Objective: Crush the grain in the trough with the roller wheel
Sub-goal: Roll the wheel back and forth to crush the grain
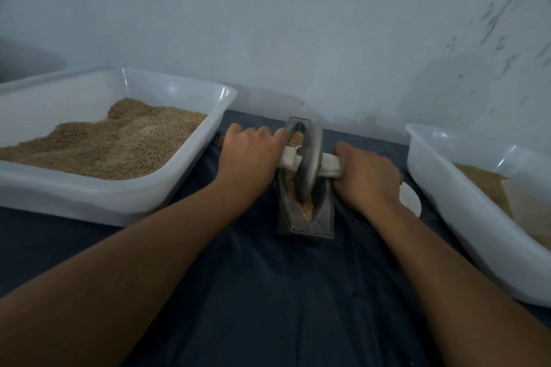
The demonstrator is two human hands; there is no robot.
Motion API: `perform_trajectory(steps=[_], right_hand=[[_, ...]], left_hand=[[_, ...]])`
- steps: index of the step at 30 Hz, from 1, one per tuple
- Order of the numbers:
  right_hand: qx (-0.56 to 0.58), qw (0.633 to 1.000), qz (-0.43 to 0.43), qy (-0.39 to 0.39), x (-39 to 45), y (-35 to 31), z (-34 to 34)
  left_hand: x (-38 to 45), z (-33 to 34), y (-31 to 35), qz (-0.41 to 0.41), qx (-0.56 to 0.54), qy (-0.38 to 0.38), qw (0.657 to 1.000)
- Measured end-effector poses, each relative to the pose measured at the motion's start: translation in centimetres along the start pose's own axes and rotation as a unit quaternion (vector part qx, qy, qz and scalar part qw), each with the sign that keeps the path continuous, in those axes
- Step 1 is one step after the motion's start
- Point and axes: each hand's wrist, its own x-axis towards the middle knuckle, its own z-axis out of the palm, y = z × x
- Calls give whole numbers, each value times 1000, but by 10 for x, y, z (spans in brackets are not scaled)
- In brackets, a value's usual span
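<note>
Left hand (249,155) and right hand (368,177), fingers curled, arms outstretched.

Left hand (249,155) and right hand (368,177) gripping the cloth-wrapped axle (329,164) of a grey roller wheel (310,158), wheel standing upright in a narrow metal trough (323,217) of grain (307,208), dark cloth (268,292) beneath, 2 white tubs (119,191) of grain at either side

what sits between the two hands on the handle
In the head view, the roller wheel stands on edge between the left hand and right hand, down in the trough of grain.
</note>
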Motion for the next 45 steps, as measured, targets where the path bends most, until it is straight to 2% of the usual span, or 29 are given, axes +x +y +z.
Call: perform_trajectory(steps=[21,28,33,45], right_hand=[[-14,1000,18,-2,-1,1,5],[-4,999,26,-24,13,6,14],[2,996,39,-78,26,8,19],[3,992,-3,-127,50,15,23]], left_hand=[[2,2,0,5,2,-3,1000],[11,13,-2,6,-6,-10,1000],[17,20,-3,2,-15,-1,1000],[28,30,-6,3,-26,16,1000]])
